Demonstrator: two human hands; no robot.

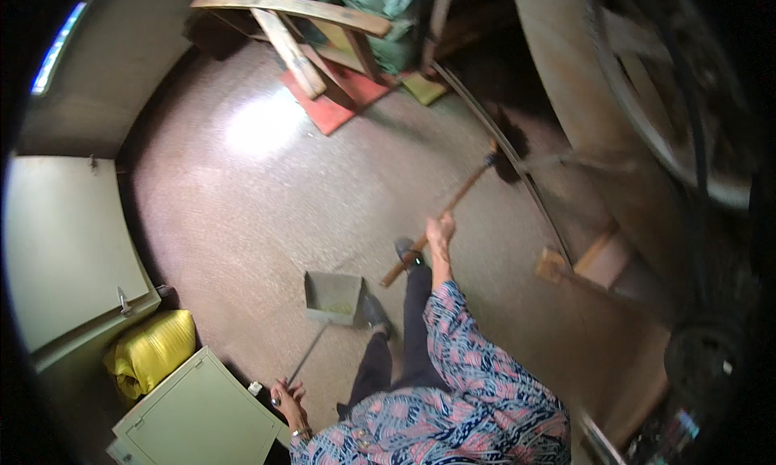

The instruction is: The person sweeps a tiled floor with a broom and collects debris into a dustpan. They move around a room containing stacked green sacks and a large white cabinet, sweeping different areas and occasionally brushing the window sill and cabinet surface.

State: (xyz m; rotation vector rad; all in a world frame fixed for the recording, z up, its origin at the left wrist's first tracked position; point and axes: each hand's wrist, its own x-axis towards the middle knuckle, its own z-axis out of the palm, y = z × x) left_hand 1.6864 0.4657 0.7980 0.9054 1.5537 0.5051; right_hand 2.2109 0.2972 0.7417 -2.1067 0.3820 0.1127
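Observation:
My right hand (441, 227) is closed around a brown wooden stick handle (467, 189), held slantwise above the floor. Its far end, with a dark binding, reaches beside a metal rail at the upper right; dark bristles there look blurred, like a broom head (510, 162). In my left hand (288, 398) is the thin rod handle (309, 354) of a grey long-handled dustpan (333, 298). The pan rests on the floor in front of my feet, with some greenish debris inside.
A wooden frame (291, 7) stands on a red mat (330, 116) at the top, beside a green wrapped bundle (394, 31). A metal rail (539, 198) and wooden block (551, 265) lie right. Pale cabinets (200, 410) and a yellow bundle (154, 350) are at left.

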